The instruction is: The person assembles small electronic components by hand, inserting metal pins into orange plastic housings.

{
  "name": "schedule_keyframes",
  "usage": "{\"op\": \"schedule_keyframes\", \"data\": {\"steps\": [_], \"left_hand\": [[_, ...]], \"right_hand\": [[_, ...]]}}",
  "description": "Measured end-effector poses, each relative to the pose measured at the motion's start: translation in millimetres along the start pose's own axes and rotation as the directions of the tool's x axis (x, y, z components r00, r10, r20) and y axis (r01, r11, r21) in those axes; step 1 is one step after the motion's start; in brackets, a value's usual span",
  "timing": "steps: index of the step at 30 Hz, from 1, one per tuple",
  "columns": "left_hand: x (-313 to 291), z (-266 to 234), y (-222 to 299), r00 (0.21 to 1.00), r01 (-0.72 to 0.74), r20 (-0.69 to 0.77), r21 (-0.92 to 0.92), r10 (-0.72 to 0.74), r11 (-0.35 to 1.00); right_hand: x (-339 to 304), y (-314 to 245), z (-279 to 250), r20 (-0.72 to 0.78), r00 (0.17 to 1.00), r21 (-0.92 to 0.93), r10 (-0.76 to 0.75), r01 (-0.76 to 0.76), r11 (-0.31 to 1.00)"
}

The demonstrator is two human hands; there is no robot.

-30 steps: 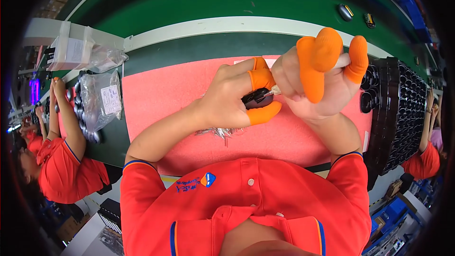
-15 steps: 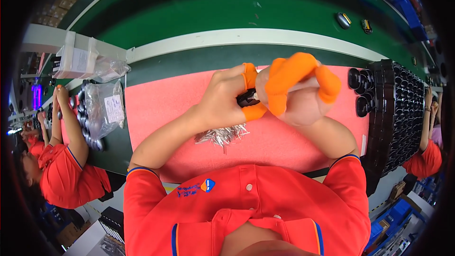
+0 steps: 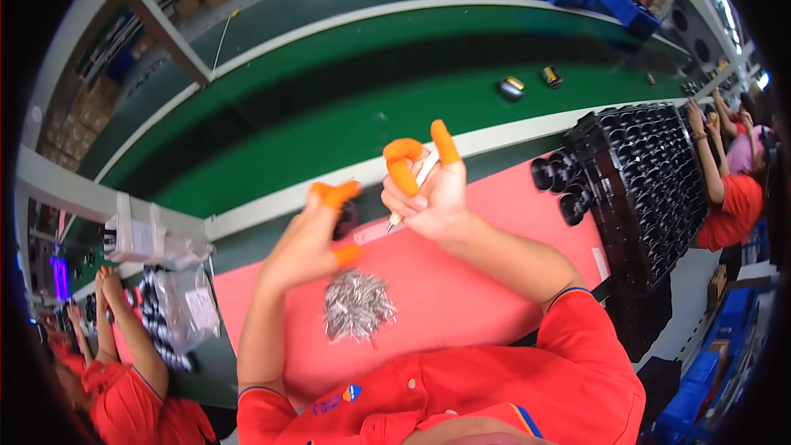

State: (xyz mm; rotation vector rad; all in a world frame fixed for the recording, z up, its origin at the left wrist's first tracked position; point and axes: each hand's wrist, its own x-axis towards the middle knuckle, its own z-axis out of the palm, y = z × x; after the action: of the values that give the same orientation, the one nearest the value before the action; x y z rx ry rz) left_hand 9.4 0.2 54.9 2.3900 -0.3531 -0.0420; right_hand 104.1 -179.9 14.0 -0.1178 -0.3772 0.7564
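My left hand (image 3: 298, 239), with orange finger covers, is closed on a small black rounded part (image 3: 346, 221), partly hidden and blurred. To its right, my right hand (image 3: 432, 198) grips a slim white pen-like tool (image 3: 425, 171) with a pointed metal tip, angled down and left toward the black part but apart from it. Orange covers sit on several fingers of this hand too. Just nearer than the hands, a pile of thin silvery metal pieces (image 3: 358, 305) lies on the pink mat (image 3: 461, 297).
Black oval shells (image 3: 560, 181) lie by a stack of black trays (image 3: 643, 189) on the right. Plastic bags (image 3: 185, 301) are at left. A green conveyor (image 3: 329, 124) beyond a pale rail carries two small devices (image 3: 511, 88). Co-workers sit on both sides.
My hands have moved apart, uncovering the white tool in my right hand and more of the metal pile. The whole view has tilted and shifted, showing more beyond the conveyor.
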Motion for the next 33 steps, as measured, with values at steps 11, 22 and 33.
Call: {"op": "schedule_keyframes", "data": {"steps": [11, 22, 33], "left_hand": [[8.6, -10.0, -145.1, 0.780, 0.465, -0.620, 0.483, -0.085, 0.742], [1.8, 5.8, -75.6, 0.889, -0.141, -0.440, -0.005, 0.124, 0.990], [-5.5, 49.0, -37.9, 0.993, 0.038, 0.091, -0.860, 0.078, 0.508]], "right_hand": [[-16.6, 48.7, -22.3, -0.210, 0.915, -0.162, 0.344, -0.380, 0.911], [-18.8, 40.4, -24.3, -0.351, 0.856, -0.190, 0.380, -0.463, 0.866], [-22.8, 59.9, -22.4, -0.379, 0.691, -0.340, 0.615, -0.723, 0.602]]}}
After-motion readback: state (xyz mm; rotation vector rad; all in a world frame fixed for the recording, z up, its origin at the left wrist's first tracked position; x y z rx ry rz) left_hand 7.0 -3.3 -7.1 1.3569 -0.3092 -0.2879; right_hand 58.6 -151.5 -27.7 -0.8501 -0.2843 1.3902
